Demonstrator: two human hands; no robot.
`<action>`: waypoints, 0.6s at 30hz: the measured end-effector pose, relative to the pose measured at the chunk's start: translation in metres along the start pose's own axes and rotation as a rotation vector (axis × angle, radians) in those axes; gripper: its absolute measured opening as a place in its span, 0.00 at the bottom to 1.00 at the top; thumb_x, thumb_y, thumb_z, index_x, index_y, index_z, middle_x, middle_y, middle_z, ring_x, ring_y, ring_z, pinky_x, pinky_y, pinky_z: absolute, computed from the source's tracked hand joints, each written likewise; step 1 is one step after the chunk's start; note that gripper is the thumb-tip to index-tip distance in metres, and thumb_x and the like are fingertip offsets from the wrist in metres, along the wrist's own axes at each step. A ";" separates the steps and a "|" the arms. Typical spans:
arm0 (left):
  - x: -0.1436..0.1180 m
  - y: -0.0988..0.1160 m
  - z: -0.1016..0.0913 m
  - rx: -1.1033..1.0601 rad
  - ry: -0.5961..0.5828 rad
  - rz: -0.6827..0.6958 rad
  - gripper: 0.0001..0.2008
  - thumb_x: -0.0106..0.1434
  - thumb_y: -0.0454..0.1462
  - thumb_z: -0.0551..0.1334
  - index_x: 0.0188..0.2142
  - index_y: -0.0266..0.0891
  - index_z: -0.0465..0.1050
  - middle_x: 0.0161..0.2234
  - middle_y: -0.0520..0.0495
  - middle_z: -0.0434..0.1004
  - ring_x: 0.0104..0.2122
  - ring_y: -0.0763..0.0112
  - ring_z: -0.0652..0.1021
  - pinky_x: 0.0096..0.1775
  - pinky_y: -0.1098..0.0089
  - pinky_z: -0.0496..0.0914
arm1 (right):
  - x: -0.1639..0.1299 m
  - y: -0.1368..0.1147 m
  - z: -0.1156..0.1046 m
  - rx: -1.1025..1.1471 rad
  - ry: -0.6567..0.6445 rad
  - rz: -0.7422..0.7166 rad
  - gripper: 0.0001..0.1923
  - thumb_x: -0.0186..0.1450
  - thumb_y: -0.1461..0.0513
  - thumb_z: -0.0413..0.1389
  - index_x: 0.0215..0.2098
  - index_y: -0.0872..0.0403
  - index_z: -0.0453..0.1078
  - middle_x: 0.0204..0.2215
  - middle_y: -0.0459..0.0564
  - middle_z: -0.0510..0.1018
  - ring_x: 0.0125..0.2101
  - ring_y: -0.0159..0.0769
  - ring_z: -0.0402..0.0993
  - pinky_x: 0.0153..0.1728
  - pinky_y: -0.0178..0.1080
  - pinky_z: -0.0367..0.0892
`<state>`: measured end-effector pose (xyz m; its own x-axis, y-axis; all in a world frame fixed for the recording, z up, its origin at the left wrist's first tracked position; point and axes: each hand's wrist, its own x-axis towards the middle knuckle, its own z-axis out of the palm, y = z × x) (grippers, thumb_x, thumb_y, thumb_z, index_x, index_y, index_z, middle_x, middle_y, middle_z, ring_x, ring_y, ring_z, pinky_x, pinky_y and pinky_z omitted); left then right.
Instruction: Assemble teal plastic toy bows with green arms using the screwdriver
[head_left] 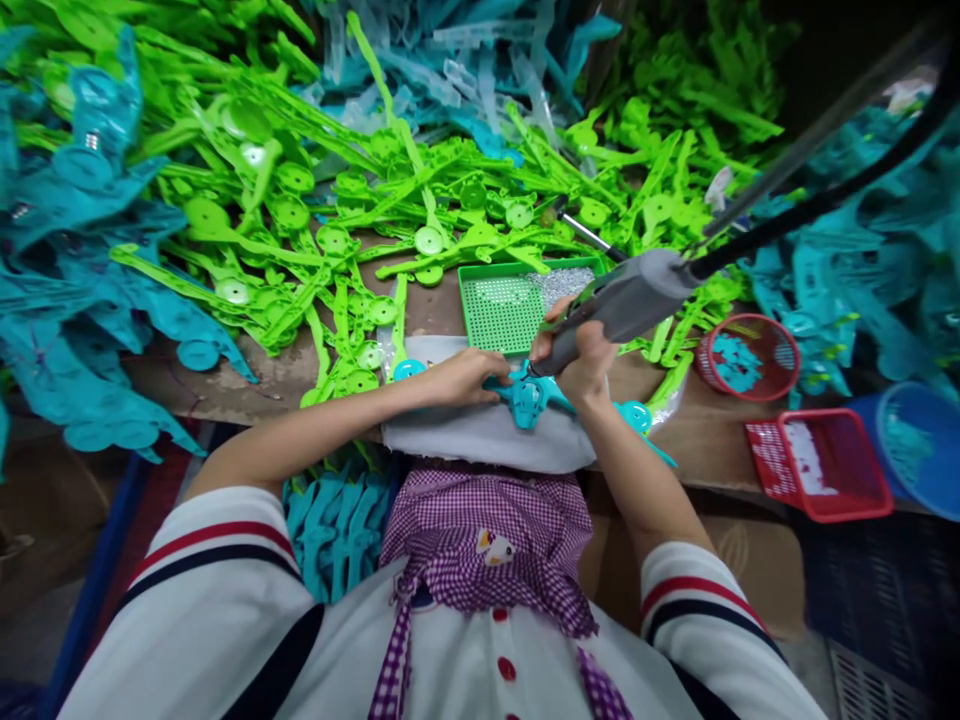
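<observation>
My right hand (583, 360) is wrapped round a grey electric screwdriver (619, 305), tilted with its tip down on a teal plastic part (529, 398). That part lies on a pale grey cloth (487, 436) at the bench edge. The fingers of my left hand (480, 376) are closed on the left side of the same part and hold it against the cloth. Just behind my hands is a green perforated tray (501, 302) with a heap of small silvery screws (564, 286) in its right side.
Bright green plastic parts (292, 215) pile up across the bench behind the tray. Teal parts (97, 270) are heaped at left. On the right stand a round red basket (750, 358), a rectangular red basket (836, 465) and a blue tub (919, 445). A black cable (832, 190) runs from the screwdriver to the upper right.
</observation>
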<state>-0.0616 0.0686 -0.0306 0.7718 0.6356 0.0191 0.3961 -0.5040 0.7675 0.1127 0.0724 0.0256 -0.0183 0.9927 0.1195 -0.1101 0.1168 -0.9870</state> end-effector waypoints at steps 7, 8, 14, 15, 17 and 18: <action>0.000 -0.001 0.002 -0.011 -0.002 -0.006 0.09 0.59 0.31 0.67 0.40 0.38 0.78 0.42 0.43 0.80 0.41 0.64 0.79 0.42 0.67 0.71 | -0.001 0.006 0.005 0.057 -0.115 -0.013 0.28 0.51 0.35 0.61 0.24 0.49 0.63 0.11 0.39 0.64 0.13 0.30 0.62 0.15 0.36 0.61; 0.000 -0.002 0.003 -0.014 -0.008 -0.005 0.09 0.59 0.31 0.66 0.41 0.37 0.77 0.43 0.43 0.80 0.42 0.65 0.79 0.43 0.67 0.71 | -0.001 0.006 0.006 0.064 -0.117 -0.008 0.28 0.50 0.35 0.61 0.23 0.49 0.63 0.11 0.39 0.64 0.13 0.30 0.62 0.15 0.36 0.61; -0.001 -0.004 0.004 -0.021 -0.010 0.024 0.10 0.59 0.30 0.65 0.41 0.35 0.77 0.42 0.41 0.79 0.43 0.64 0.78 0.44 0.68 0.70 | -0.007 0.004 0.000 0.054 -0.167 -0.017 0.30 0.48 0.33 0.62 0.25 0.49 0.66 0.11 0.39 0.66 0.11 0.30 0.62 0.12 0.35 0.58; -0.001 -0.004 0.003 -0.023 -0.008 0.028 0.09 0.60 0.30 0.64 0.42 0.36 0.77 0.42 0.41 0.79 0.43 0.64 0.78 0.44 0.68 0.70 | -0.003 0.000 -0.001 0.064 -0.172 -0.022 0.30 0.49 0.34 0.61 0.27 0.49 0.67 0.11 0.38 0.67 0.11 0.30 0.62 0.11 0.35 0.58; -0.002 -0.002 0.002 -0.029 -0.007 0.038 0.08 0.61 0.30 0.63 0.41 0.37 0.76 0.42 0.42 0.78 0.42 0.65 0.78 0.44 0.68 0.69 | 0.011 -0.009 0.001 0.118 -0.150 -0.083 0.29 0.53 0.34 0.59 0.30 0.49 0.69 0.11 0.38 0.67 0.10 0.30 0.62 0.10 0.34 0.58; -0.002 -0.002 0.001 -0.034 -0.008 0.044 0.08 0.62 0.31 0.63 0.41 0.37 0.76 0.42 0.42 0.78 0.42 0.65 0.78 0.43 0.68 0.69 | 0.022 -0.012 0.004 0.155 -0.117 -0.139 0.29 0.54 0.33 0.57 0.30 0.48 0.69 0.11 0.38 0.67 0.09 0.30 0.62 0.10 0.34 0.58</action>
<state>-0.0631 0.0677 -0.0325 0.7922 0.6084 0.0479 0.3450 -0.5113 0.7871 0.1093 0.0926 0.0408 -0.1066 0.9558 0.2738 -0.2710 0.2371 -0.9329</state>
